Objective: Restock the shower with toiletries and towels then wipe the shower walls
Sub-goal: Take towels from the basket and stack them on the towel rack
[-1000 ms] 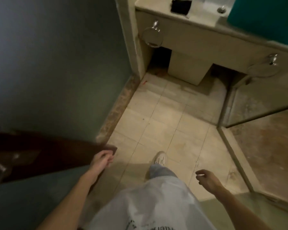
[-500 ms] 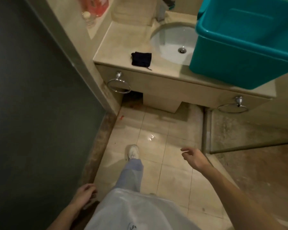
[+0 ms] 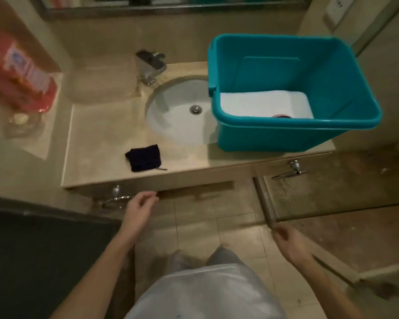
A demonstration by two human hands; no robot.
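Observation:
A teal plastic bin (image 3: 286, 134) stands on the right of the beige vanity counter (image 3: 97, 139), partly over the white sink (image 3: 177, 120). Inside it lies a folded white towel (image 3: 263, 103) with a small red-topped item (image 3: 281, 116) at its front edge. A small dark cloth (image 3: 144, 157) lies on the counter in front of the sink. My left hand (image 3: 139, 209) hangs in front of the counter edge, fingers loosely curled, holding nothing. My right hand (image 3: 288, 244) is lower right over the floor, fingers relaxed and empty.
A red package (image 3: 21, 72) and a clear glass (image 3: 21, 120) sit on a ledge at left. Towel rings (image 3: 115, 199) (image 3: 288, 172) hang from the counter front. The faucet (image 3: 150, 65) is behind the sink. The shower's glass edge (image 3: 265, 203) and brown floor are at right; a dark wall is at left.
My view has risen from the floor and door to the counter top as I stepped closer. My left hand left the door and came up near the counter edge; both hands stay empty.

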